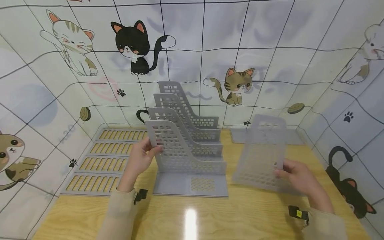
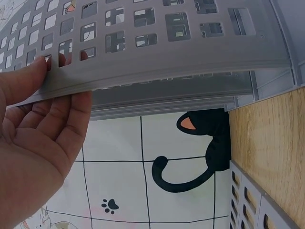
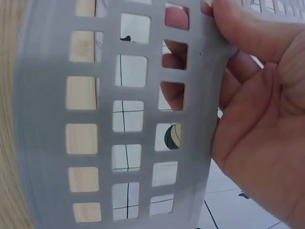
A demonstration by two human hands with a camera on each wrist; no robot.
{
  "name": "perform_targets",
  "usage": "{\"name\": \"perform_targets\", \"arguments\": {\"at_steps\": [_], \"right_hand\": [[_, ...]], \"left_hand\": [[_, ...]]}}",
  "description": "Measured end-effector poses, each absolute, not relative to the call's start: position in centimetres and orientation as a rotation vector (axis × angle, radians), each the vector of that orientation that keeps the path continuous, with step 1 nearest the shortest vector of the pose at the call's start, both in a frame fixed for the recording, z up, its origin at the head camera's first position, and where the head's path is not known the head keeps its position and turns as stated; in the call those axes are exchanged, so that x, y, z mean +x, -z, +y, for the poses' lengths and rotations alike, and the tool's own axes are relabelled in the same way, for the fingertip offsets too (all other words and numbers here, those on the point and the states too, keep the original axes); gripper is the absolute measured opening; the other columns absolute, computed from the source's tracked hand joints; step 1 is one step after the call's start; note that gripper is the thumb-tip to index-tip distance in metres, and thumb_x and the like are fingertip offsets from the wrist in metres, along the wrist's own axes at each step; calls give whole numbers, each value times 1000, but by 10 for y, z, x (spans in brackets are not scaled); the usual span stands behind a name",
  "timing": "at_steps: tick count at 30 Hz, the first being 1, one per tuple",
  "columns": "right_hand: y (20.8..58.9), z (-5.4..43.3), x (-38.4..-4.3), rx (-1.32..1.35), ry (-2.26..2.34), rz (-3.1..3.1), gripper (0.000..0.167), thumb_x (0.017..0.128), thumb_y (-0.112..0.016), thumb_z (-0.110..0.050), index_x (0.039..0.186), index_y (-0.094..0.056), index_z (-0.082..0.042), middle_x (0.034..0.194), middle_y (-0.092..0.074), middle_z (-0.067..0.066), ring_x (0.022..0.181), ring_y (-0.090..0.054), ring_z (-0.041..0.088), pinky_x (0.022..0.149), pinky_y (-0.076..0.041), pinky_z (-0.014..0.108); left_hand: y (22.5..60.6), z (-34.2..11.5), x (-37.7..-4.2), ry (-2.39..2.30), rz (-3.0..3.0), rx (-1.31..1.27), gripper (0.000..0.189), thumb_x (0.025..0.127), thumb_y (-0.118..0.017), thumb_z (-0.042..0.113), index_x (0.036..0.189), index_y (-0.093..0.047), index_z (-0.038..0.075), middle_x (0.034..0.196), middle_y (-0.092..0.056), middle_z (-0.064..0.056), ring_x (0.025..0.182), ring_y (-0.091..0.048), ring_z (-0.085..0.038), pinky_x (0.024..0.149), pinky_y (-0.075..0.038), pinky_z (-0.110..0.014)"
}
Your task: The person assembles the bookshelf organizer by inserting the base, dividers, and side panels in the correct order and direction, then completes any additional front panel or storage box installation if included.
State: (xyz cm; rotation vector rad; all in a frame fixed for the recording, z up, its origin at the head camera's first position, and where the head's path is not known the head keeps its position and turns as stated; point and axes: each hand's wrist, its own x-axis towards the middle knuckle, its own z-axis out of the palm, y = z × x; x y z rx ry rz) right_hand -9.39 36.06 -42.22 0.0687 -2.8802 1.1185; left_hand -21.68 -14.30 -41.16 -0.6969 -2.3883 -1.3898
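Observation:
A grey plastic file rack (image 1: 180,146) stands on the table with several perforated dividers upright on its base (image 1: 174,185). My left hand (image 1: 141,156) pinches the left edge of its front divider (image 2: 176,52), thumb on the near face and fingers behind. To the right of the rack, my right hand (image 1: 295,173) holds a loose perforated divider panel (image 1: 264,150) by its right edge, blurred in the head view. In the right wrist view the thumb lies on the panel's (image 3: 105,114) near side, and fingers show through its holes.
On the left lies a flat grey slotted panel (image 1: 93,170) with several rows of slots. A plain grey plate (image 1: 294,136) lies at the back right, partly behind the held panel. Cat-print cloth walls (image 1: 186,63) enclose the wooden table (image 1: 240,216) at the back and sides.

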Motion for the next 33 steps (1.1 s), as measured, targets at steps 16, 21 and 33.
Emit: {"name": "perform_targets", "arguments": {"at_steps": [16, 21, 33], "right_hand": [[424, 346, -98, 297, -1195, -2930, 9, 92, -74, -4, 100, -77, -7, 109, -76, 14, 92, -65, -1, 73, -57, 23], [423, 347, -96, 296, -1197, -2928, 8, 92, -74, -4, 98, -77, -8, 109, -77, 15, 91, -67, 2, 72, -57, 24], [420, 350, -92, 262, -1210, -2950, 15, 89, -77, -6, 104, -79, -4, 107, -77, 15, 91, -66, -1, 72, -57, 24]], "left_hand": [[409, -144, -217, 1418, -2431, -647, 18, 94, -73, 3, 112, -72, -1, 100, -78, -14, 90, -76, -30, 76, -60, -31], [408, -143, -216, 1419, -2447, -643, 20, 95, -73, 4, 114, -72, -1, 101, -78, -14, 91, -76, -29, 77, -60, -30], [408, -144, -216, 1454, -2442, -663, 29, 97, -70, 2, 126, -69, 2, 107, -78, -13, 93, -77, -28, 79, -60, -28]]}}
